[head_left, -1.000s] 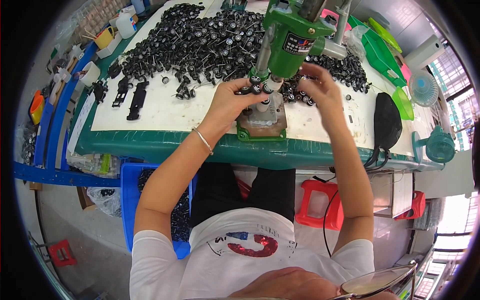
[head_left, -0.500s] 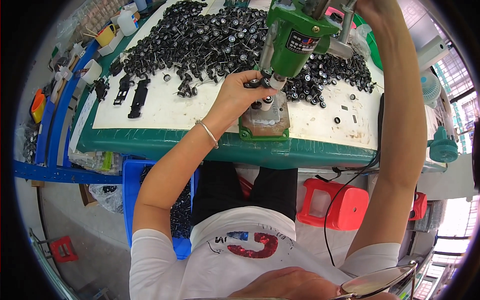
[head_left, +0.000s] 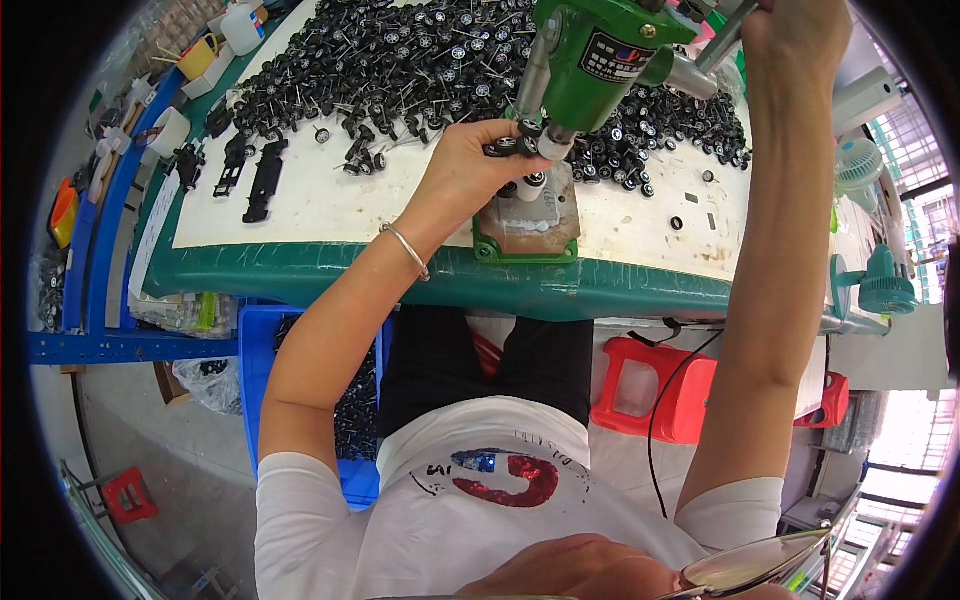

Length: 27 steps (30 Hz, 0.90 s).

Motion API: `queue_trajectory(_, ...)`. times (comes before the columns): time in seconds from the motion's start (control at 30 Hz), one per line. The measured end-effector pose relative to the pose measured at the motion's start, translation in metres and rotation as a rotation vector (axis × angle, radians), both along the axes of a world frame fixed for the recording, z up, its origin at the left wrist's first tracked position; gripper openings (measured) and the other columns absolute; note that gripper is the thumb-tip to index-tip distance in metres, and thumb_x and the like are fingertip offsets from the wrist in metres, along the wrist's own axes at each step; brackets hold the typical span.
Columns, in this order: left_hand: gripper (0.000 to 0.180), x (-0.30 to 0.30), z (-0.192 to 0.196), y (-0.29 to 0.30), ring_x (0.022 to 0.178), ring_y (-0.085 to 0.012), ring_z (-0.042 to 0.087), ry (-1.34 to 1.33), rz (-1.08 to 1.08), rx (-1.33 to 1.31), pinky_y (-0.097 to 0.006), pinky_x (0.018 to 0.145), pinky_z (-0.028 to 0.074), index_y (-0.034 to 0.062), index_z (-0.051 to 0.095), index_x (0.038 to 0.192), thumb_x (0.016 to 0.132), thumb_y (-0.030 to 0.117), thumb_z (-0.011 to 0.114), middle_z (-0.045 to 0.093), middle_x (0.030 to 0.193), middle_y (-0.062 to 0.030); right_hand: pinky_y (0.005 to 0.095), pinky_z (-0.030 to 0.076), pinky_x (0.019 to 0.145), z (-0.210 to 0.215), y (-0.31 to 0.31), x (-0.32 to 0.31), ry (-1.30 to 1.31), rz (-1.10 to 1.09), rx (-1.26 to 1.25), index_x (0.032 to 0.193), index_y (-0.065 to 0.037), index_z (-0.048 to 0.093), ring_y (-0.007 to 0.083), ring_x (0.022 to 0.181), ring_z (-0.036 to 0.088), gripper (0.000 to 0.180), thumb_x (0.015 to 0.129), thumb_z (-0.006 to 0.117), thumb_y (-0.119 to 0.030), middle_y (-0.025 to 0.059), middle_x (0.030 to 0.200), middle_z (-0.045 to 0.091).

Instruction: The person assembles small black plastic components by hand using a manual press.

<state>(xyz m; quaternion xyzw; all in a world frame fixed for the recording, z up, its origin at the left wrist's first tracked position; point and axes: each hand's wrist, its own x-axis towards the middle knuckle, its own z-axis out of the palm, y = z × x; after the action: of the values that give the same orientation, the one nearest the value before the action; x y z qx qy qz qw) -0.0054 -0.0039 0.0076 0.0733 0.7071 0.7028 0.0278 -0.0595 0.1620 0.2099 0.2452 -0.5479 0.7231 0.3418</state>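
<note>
My left hand [head_left: 468, 172] pinches small black toy wheels [head_left: 512, 146] with its thumb and fingers, right beside the lower tip of a green hand press [head_left: 598, 75]. Below them, a wheel with a shiny hub [head_left: 535, 181] sits over a white post [head_left: 530, 192] on the press base [head_left: 545, 235]. My fingers partly hide how the wheels and axle sit under the press tip. Up at the right, my right hand [head_left: 795, 45] is closed round the end of the press's metal lever [head_left: 727, 36].
A large heap of black wheels on metal axles [head_left: 420, 65] covers the table's back. Black toy chassis [head_left: 264, 180] lie at the left. A loose tyre ring [head_left: 676, 224] is on the right. Below stand a blue bin [head_left: 255, 375] and a red stool [head_left: 680, 390].
My right hand has moved right and a little toward me, swinging the lever to a more slanted angle. My left hand still holds the wheels at the press tip. The view has shifted slightly.
</note>
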Motion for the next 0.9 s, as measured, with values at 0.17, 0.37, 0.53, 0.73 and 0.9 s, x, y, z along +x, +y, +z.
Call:
queue_trajectory(0.17, 0.027, 0.001, -0.002, 0.002, 0.069, -0.0074, 0.057, -0.012, 0.011, -0.027, -0.023, 0.064, 0.047, 0.0027, 0.071, 0.099, 0.074, 0.012, 0.077, 0.066, 0.079, -0.0016, 0.0172, 0.022, 0.038, -0.013, 0.004, 0.030, 0.270, -0.108, 0.019, 0.084, -0.009, 0.054, 0.0013, 0.043, 0.029, 0.025, 0.091, 0.061, -0.032, -0.0098, 0.056, 0.035)
queue_trajectory(0.37, 0.025, 0.004, -0.005, -0.001, 0.068, -0.0077, 0.059, -0.027, 0.029, 0.009, -0.023, 0.064, 0.048, 0.0023, 0.071, 0.096, 0.073, 0.010, 0.078, 0.067, 0.080, -0.0021, 0.0256, 0.013, 0.043, -0.025, 0.011, 0.037, 0.347, -0.032, -0.076, 0.066, -0.010, 0.047, 0.0082, 0.045, 0.018, 0.030, 0.085, 0.053, -0.032, -0.0029, 0.053, 0.025)
queue_trajectory(0.53, 0.022, 0.004, -0.012, 0.006, 0.068, -0.0080, 0.059, 0.010, 0.036, 0.096, -0.024, 0.062, 0.048, 0.0019, 0.071, 0.094, 0.074, 0.008, 0.076, 0.066, 0.078, -0.0021, 0.0254, 0.014, 0.043, -0.024, 0.019, 0.035, 0.338, -0.013, -0.054, 0.067, -0.010, 0.048, 0.0077, 0.045, 0.018, 0.033, 0.084, 0.057, -0.036, -0.0035, 0.052, 0.024)
queue_trajectory(0.73, 0.020, 0.011, -0.003, 0.006, 0.067, -0.0073, 0.058, -0.074, -0.003, 0.213, -0.023, 0.058, 0.046, 0.0035, 0.070, 0.095, 0.075, 0.005, 0.074, 0.065, 0.081, -0.0041, 0.0250, 0.016, 0.042, -0.025, 0.008, 0.046, 0.356, 0.005, -0.099, 0.068, -0.006, 0.047, 0.0070, 0.044, 0.021, 0.031, 0.088, 0.056, -0.027, -0.0022, 0.053, 0.029)
queue_trajectory(0.9, 0.021, 0.006, -0.009, 0.008, 0.068, -0.0070, 0.056, -0.070, -0.035, 0.306, -0.022, 0.059, 0.046, 0.0021, 0.069, 0.096, 0.076, 0.004, 0.073, 0.065, 0.083, -0.0027, 0.0248, 0.017, 0.042, -0.014, 0.007, 0.036, 0.233, 0.099, -0.106, 0.071, -0.005, 0.048, 0.0064, 0.046, 0.023, 0.026, 0.091, 0.055, -0.020, -0.0026, 0.055, 0.030)
